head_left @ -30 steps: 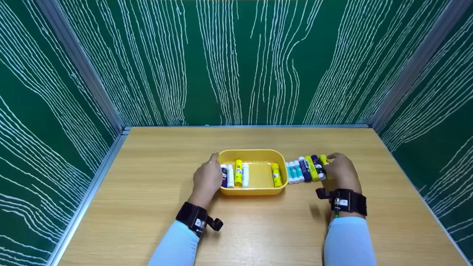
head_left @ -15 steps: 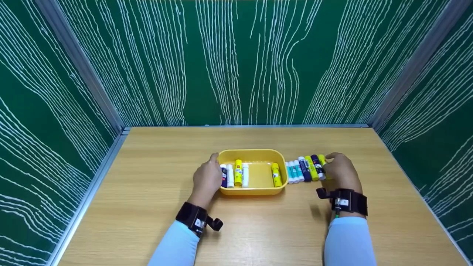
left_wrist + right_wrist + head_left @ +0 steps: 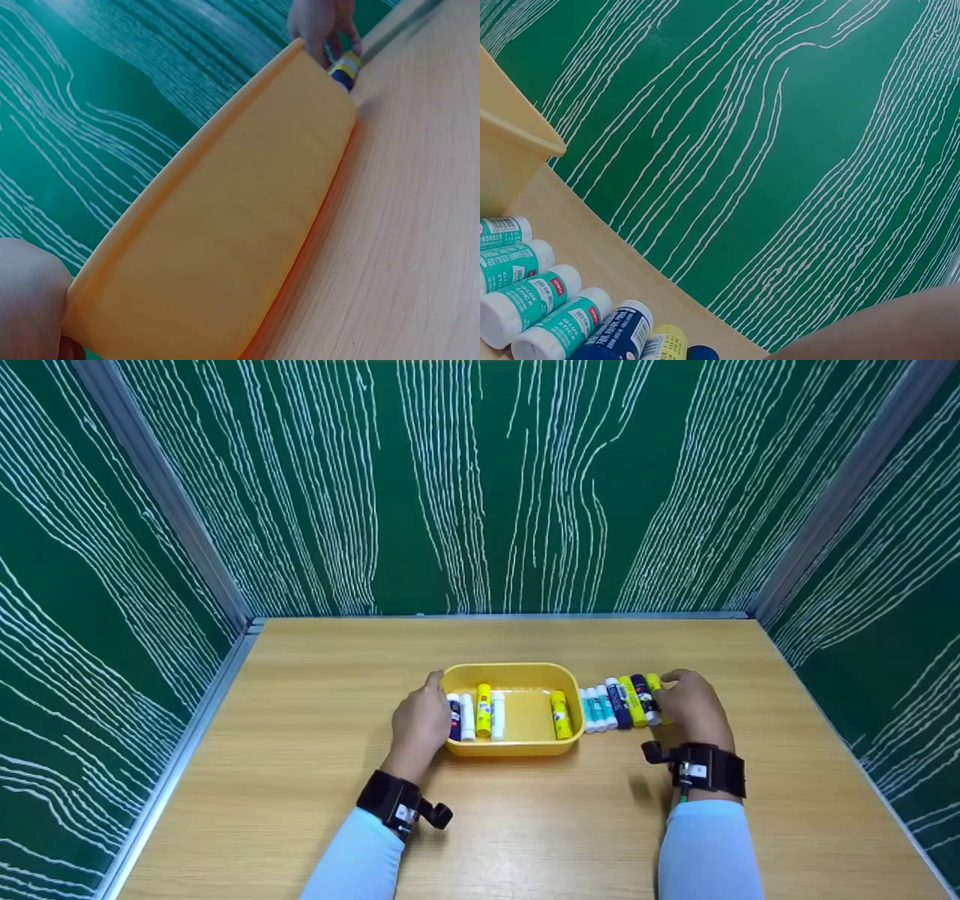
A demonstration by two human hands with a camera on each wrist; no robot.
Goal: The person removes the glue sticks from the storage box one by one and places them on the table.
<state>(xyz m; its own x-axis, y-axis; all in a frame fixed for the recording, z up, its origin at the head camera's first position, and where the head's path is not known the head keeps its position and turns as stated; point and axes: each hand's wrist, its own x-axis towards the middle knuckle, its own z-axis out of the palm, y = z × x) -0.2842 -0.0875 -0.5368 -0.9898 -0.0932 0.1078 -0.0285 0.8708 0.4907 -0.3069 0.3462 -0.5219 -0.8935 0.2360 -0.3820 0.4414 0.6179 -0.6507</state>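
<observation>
At right — yellow stick (image 3: pixel 653 682) shifted left

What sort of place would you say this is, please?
Probably a small booth set up for recording handwork: a wood-grain table walled on three sides by green panels with wavy white lines, metal posts at the far corners, and black devices strapped to both wrists.

Arms (image 3: pixel 709 847) forward, right fingers (image 3: pixel 674 675) bent

Head view bright; soft glare, faint shadows on tabletop (image 3: pixel 525 832); left wrist view dimmer.
</observation>
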